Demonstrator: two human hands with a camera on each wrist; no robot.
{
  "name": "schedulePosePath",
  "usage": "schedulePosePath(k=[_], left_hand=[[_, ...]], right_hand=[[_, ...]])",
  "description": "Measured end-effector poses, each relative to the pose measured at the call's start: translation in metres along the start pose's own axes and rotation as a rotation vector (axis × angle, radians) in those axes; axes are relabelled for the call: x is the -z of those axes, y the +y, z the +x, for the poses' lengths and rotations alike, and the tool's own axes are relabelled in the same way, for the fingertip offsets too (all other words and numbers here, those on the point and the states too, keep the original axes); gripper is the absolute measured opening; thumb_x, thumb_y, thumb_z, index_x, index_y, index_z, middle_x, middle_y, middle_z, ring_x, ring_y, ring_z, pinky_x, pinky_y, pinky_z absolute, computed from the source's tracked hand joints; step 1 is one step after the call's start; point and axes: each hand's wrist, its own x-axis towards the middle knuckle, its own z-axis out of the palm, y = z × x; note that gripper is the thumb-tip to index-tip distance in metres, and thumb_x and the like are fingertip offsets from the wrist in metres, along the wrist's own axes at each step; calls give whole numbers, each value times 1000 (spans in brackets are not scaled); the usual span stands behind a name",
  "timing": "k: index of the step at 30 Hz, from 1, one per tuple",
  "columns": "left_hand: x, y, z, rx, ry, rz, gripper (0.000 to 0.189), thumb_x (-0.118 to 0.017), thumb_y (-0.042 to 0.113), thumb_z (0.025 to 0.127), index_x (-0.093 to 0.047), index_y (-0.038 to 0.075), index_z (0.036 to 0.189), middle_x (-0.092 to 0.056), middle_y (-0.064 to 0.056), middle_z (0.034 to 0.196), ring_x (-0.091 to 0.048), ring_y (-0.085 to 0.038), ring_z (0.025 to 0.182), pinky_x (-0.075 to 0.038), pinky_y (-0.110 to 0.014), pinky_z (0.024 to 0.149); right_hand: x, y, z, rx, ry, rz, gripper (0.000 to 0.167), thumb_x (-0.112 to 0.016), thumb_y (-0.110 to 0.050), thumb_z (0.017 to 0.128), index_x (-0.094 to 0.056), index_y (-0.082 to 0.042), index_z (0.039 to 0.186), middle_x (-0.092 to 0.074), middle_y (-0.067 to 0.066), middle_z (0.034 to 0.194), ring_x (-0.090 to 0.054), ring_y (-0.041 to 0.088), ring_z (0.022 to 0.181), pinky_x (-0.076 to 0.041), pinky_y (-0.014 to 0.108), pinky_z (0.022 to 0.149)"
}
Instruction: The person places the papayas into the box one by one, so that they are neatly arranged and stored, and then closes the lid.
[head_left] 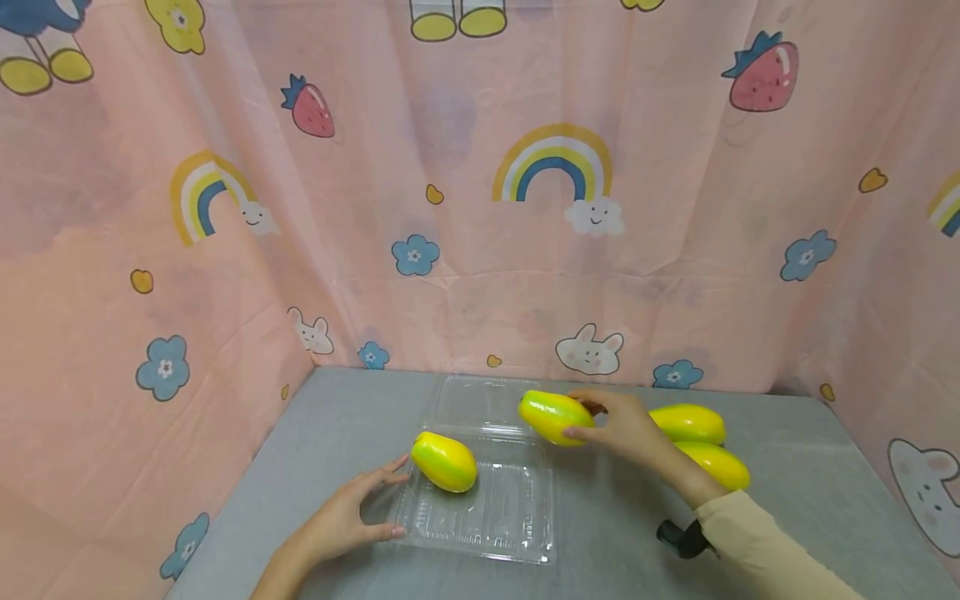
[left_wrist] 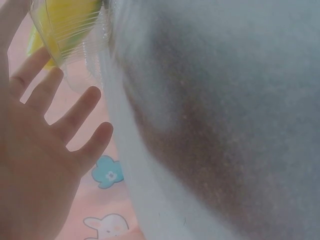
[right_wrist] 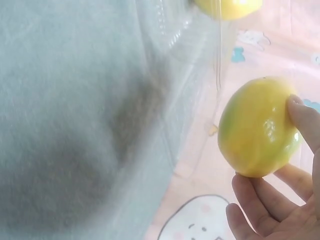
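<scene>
My right hand (head_left: 626, 423) grips a yellow-green papaya (head_left: 553, 417) between thumb and fingers. It overlaps the right side of the clear plastic clamshell box (head_left: 517, 546) near the hinge in the head view. The right wrist view shows this papaya (right_wrist: 257, 130) raised off the table, thumb on one side and fingertips beneath. Another papaya (head_left: 446, 462) lies in the box's base at its upper left, the lid (head_left: 472, 400) folded back behind. At the box's left edge is my left hand (head_left: 337, 517), its fingers (left_wrist: 80, 112) spread and holding nothing.
Two more papayas, one behind (head_left: 690, 423) and one in front (head_left: 716, 467), lie on the grey table (head_left: 600, 533) at the right, partly behind my right forearm. A dark object (head_left: 682, 539) shows beside the right sleeve. A patterned pink curtain (head_left: 465, 308) encloses the table's back and sides.
</scene>
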Motion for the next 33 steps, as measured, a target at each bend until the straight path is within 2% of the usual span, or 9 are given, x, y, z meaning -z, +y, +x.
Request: schedulePosePath(k=[7, 16, 24, 33], left_hand=[[0, 0, -1, -8, 4, -12, 77, -81, 54, 72, -56, 25, 139, -36, 6, 161, -40, -34, 145, -34, -65, 114], [1, 2, -2, -4, 1, -11, 78, -79, 59, 72, -56, 25, 138, -35, 6, 161, -39, -33, 146, -33, -64, 115], [1, 1, -3, 4, -2, -17, 77, -80, 55, 72, -56, 25, 138, -35, 6, 162, -39, -34, 145, -32, -65, 115], [1, 1, -1, -2, -2, -31, 75, -81, 52, 73, -56, 25, 138, -35, 6, 162, -37, -33, 147, -31, -64, 116]], right_hand=[[-11, -11, -3, -6, -28, 27, 61, -79, -51, 78, -65, -17, 127, -73, -2, 109, -63, 18, 100, -55, 47, 92], [-23, -25, -7, -5, -56, 58, 60, -80, -49, 78, -65, -19, 127, -72, -5, 112, -63, 16, 101, -55, 46, 94], [-36, -31, -5, 18, -55, 102, 58, -83, -43, 77, -66, -16, 125, -72, -4, 109, -64, 15, 98, -56, 46, 92], [-46, -35, -6, 21, -74, 131, 59, -83, -45, 76, -66, -18, 125, -71, -6, 112, -62, 12, 98, -56, 45, 92]])
